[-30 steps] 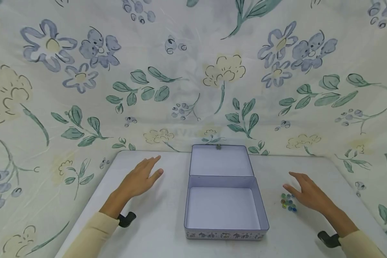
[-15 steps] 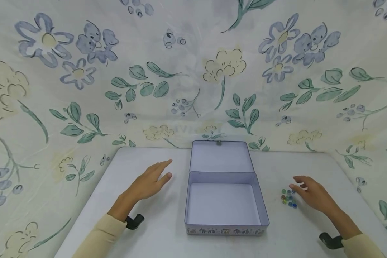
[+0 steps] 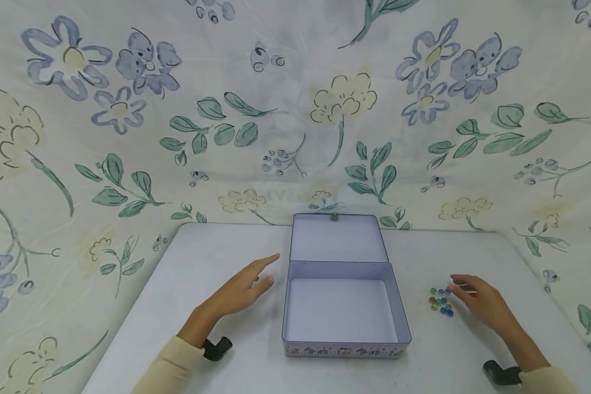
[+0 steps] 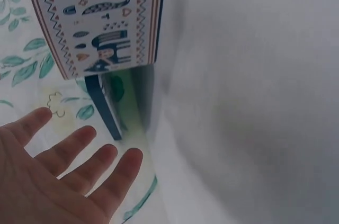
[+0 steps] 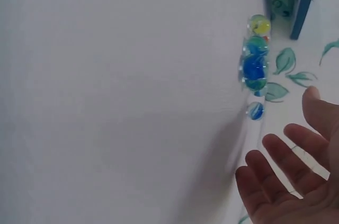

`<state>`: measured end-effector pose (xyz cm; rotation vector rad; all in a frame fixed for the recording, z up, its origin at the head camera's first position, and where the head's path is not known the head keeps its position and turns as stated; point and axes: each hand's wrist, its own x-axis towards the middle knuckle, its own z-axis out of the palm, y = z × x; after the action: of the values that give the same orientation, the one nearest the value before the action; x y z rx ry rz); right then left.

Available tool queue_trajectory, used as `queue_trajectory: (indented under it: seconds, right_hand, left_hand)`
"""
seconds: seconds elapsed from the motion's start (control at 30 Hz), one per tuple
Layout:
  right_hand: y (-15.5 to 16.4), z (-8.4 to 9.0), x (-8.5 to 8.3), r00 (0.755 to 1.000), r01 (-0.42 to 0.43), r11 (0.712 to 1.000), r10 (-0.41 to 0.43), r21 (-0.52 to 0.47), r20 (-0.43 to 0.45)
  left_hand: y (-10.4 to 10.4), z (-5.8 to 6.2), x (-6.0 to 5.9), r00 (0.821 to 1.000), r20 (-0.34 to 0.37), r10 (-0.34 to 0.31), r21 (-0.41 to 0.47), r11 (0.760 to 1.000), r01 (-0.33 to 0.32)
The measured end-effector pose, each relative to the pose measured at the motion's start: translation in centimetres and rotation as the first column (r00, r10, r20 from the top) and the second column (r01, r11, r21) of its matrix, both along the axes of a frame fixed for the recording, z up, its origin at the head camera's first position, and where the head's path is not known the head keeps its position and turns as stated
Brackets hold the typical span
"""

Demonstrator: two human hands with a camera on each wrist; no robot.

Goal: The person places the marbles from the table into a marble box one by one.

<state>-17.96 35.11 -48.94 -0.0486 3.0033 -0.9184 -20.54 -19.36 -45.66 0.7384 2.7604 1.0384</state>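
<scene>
Left hand (image 3: pixel 236 293) nearer tin (image 3: pixel 343 306); patterned sides cropped.

The marbles (image 3: pixel 440 301) are too small to count (colours blur), and the right hand (image 5: pixel 296 176) is cut off.

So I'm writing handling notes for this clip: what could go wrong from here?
The marbles lie loose on the smooth table beside the right hand; a nudge could send them rolling off. The left hand hovers by the open tin without gripping it, so the tin might slide if bumped.
</scene>
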Motion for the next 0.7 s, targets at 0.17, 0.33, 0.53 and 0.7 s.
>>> queue_trajectory:
  seconds: [0.17, 0.33, 0.53, 0.7]
  right_hand:
    - [0.2, -0.6, 0.0, 0.998, 0.045, 0.998, -0.043, -0.052, 0.039]
    - [0.0, -1.3, -0.2, 0.996, 0.073, 0.995, -0.069, -0.074, 0.055]
    - [-0.3, -2.0, -0.5, 0.992, 0.107, 0.990, -0.100, -0.093, 0.079]
    - [0.0, -2.2, -0.6, 0.989, 0.126, 0.988, -0.118, -0.087, 0.091]
  left_hand:
    - [0.8, -0.7, 0.4, 0.996, 0.082, -0.024, 0.080, 0.997, 0.018]
    - [1.3, -1.4, 0.8, 0.991, 0.130, -0.043, 0.143, 0.989, 0.024]
    - [1.5, -2.1, 1.2, 0.977, 0.177, -0.121, 0.247, 0.966, 0.075]
    - [1.9, -2.6, 1.5, 0.963, 0.204, -0.178, 0.293, 0.949, 0.114]
